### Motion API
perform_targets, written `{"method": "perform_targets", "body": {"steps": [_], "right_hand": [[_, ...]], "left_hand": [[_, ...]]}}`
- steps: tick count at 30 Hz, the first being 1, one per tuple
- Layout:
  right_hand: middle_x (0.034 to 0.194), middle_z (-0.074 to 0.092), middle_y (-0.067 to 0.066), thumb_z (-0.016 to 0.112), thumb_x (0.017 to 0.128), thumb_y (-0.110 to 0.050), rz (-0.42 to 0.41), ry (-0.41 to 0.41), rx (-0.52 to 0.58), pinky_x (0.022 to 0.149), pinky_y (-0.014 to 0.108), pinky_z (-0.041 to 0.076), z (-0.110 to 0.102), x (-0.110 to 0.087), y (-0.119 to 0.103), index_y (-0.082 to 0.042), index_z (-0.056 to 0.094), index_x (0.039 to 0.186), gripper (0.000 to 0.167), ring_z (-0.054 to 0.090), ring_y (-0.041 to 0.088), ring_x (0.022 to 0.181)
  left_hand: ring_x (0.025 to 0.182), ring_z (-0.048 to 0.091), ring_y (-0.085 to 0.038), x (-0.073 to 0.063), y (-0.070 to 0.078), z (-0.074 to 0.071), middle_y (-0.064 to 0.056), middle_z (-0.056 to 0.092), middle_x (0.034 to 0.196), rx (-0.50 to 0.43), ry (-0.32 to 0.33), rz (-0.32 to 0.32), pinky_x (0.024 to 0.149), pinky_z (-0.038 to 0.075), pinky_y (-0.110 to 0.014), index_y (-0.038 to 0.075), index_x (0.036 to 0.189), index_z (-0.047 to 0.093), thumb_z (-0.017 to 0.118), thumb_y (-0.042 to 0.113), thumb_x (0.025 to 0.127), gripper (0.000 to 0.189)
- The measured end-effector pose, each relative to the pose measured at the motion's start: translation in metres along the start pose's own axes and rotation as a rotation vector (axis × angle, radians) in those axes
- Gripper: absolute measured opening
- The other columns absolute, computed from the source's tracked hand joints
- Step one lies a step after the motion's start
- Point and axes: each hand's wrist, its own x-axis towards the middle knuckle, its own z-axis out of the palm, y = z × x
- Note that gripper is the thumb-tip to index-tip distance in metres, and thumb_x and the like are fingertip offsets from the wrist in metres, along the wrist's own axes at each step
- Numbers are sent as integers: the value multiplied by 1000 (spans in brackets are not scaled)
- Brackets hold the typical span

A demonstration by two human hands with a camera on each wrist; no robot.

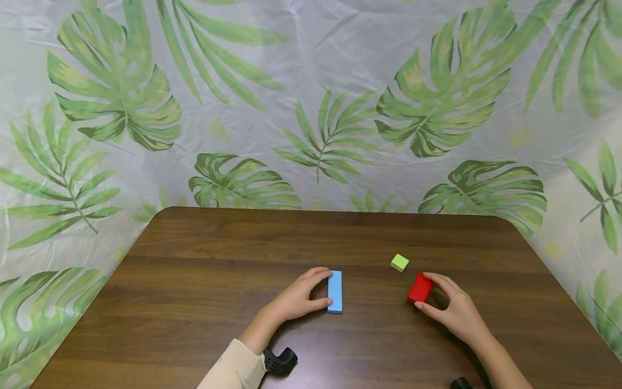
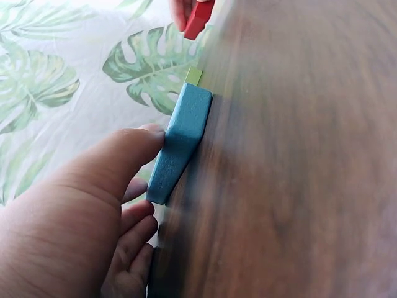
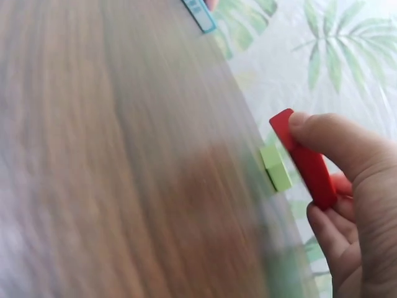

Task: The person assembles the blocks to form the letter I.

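Observation:
A long blue block [image 1: 335, 292] lies near the middle of the table, its long side pointing away from me. My left hand [image 1: 293, 297] pinches it lengthwise, thumb at the near end and fingertips at the far end. To the right, my right hand [image 1: 457, 310] holds a red block [image 1: 420, 288] between thumb and fingers; in the right wrist view the red block [image 3: 310, 164] looks raised off the tabletop and tilted. Just beyond it, a small light green block [image 1: 399, 262] sits on the table, touched by neither hand.
The brown wood-grain table [image 1: 218, 243] has rounded far corners. Behind it hangs a pale cloth [image 1: 340, 70] printed with green leaves. Black wrist devices [image 1: 281, 362] show below both hands.

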Motion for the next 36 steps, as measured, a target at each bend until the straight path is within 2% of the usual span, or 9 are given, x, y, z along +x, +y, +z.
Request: {"method": "perform_targets", "body": {"steps": [4,7,11,15,19,24,27,36], "right_hand": [[120,49,7,79,68,-18,-18,17,72,80,9,39,3,1,-7,-4,50,123,64,52,6,98],[120,49,9,80,67,-12,-52,31,109,82,10,39,6,2,-11,-3,51,123,64,50,1,98],[119,50,11,80,63,-3,-99,50,140,83,13,40,9,5,-19,-1,51,122,66,51,3,98],[116,50,16,79,60,5,-128,60,172,82,14,41,8,7,-37,6,51,119,65,52,5,98],[115,50,19,78,61,8,-137,58,248,83,17,42,6,9,-53,9,50,118,63,51,7,100],[116,48,24,76,62,10,-185,39,332,85,20,41,9,11,-58,11,47,119,64,49,7,104],[115,47,27,75,62,11,-225,20,346,86,22,41,12,12,-61,14,46,119,64,49,8,106],[116,47,26,76,64,7,-237,-45,344,86,31,42,21,16,-73,13,46,118,62,50,15,106]], "left_hand": [[127,30,-19,-1,0,0,-5,33,139,3,2,-5,99,29,-38,12,136,38,58,37,86,60],[127,30,-19,-1,0,0,-5,33,139,-3,5,-6,99,29,-39,12,136,38,59,38,86,60],[126,31,-18,-1,0,0,-5,34,138,-9,7,-9,100,29,-38,13,136,39,59,37,85,60],[126,31,-18,-1,-1,0,-4,34,138,-9,7,-11,100,29,-38,13,136,39,59,38,85,60],[126,31,-18,0,-1,0,-4,34,138,-10,4,-11,100,29,-38,13,136,39,59,38,85,60],[126,31,-18,0,0,0,-3,34,138,-11,0,-12,100,29,-38,14,136,39,59,38,85,60],[126,31,-18,0,-1,0,-3,34,138,-8,1,-8,100,29,-37,13,136,39,59,38,85,59],[126,31,-17,-1,1,-2,-3,34,138,-13,3,-3,100,29,-36,12,135,39,59,38,85,60]]}}
